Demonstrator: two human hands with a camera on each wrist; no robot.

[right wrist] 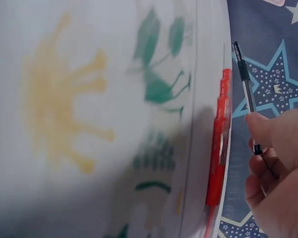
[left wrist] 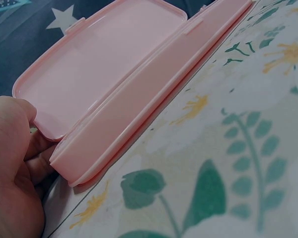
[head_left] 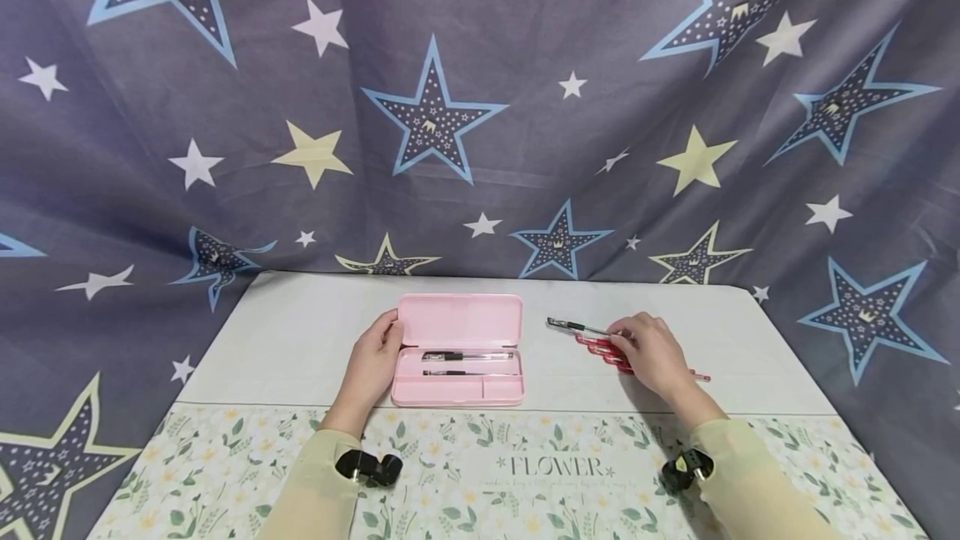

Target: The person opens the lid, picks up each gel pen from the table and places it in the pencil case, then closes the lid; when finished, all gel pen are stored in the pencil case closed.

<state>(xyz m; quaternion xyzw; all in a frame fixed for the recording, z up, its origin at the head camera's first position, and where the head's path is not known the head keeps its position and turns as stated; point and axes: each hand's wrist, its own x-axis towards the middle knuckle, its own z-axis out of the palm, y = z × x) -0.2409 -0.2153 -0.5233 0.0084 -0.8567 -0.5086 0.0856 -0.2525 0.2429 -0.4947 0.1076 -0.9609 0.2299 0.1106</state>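
You hold the open pink pencil case with one hand and pinch a black pen in the other.
Your left hand (head_left: 375,361) grips the left end of the pink pencil case (head_left: 438,391), thumb at the edge of its raised lid (head_left: 460,319). Your right hand (head_left: 651,350), well to the right of the case, pinches the black pen (head_left: 577,326) between thumb and fingers, its gripped end toward you. Several red pens (right wrist: 217,163) lie right of the case, below that hand. Inside the case lie an upper pen (head_left: 468,356) and a lower pen (head_left: 457,372).
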